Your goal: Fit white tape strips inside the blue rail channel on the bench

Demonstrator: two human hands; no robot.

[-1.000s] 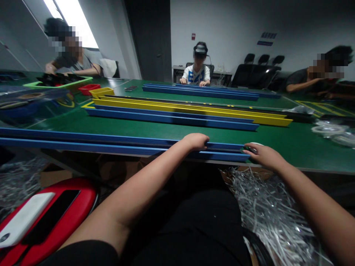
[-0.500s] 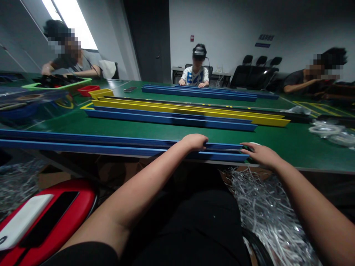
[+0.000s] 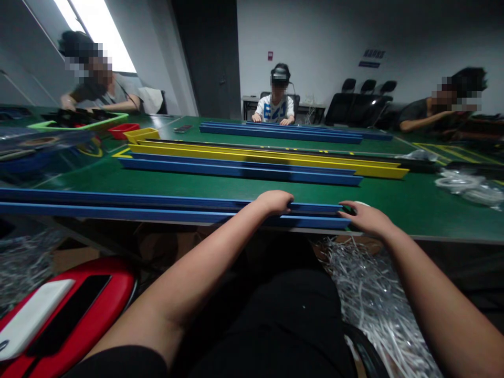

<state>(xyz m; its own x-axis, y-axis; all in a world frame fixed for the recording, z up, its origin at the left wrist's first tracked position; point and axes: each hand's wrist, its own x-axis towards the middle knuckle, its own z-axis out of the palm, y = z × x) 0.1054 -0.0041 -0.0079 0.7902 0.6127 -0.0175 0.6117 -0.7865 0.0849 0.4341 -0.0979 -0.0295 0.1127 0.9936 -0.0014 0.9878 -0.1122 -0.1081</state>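
Note:
A long blue channel rail (image 3: 157, 211) with a dark inside lies along the near edge of the green table. My left hand (image 3: 275, 202) is bent over it near its right part, fingers closed and curled down into the groove. What those fingertips grip, if anything, is hidden. At the rail's right end is my right hand (image 3: 366, 216), thumb and forefinger curved toward each other around the end of the groove. Whatever lies between them is too small and dark to name. A white rounded edge (image 3: 361, 203) shows just behind the right hand.
Beyond lie another blue rail (image 3: 244, 170), a yellow rail (image 3: 275, 156) and more blue rails (image 3: 283, 132). Clear plastic coils (image 3: 468, 186) lie at right. Several people sit around the table (image 3: 397, 210). A red stool (image 3: 106, 304) holds two phones, below left.
The view has shifted slightly. Both hands keep nearly the same place on the rail, and the right fingers have barely moved.

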